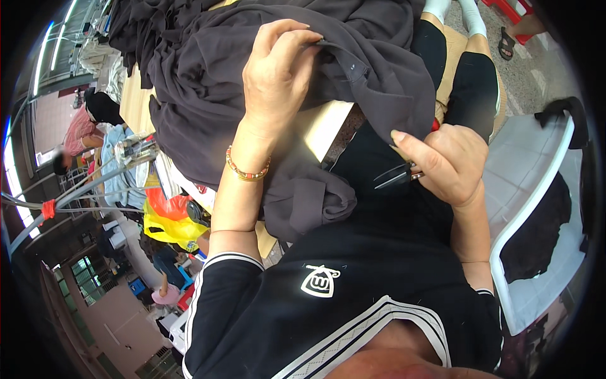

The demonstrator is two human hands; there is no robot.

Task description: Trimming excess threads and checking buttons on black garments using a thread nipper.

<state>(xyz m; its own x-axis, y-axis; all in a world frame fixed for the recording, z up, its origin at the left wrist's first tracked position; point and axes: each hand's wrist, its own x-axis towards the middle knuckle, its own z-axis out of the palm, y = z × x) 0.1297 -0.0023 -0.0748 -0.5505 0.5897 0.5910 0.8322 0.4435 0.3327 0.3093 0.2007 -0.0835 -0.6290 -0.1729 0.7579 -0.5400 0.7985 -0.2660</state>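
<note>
A dark grey garment [208, 88] lies in a heap over the table, and part of it hangs towards my lap. My left hand [278, 76] is closed, pinching a folded edge of it between thumb and fingers. Small pale specks, perhaps thread ends, show on the cloth just right of those fingertips. Lower and to the right, my right hand [451, 161] is closed round small thread snips [392, 177], whose two pointed blades stick out to the left, apart. The thumb and forefinger tips of that hand meet the garment's lower edge; whether they pinch it, I cannot tell.
The pale wooden table [325, 126] shows beside the cloth. At right stands a white plastic bin [530, 183] with dark cloth inside. Yellow and red plastic bags [167, 218] lie at left beyond a metal rail [95, 189]. Other people are in the left background.
</note>
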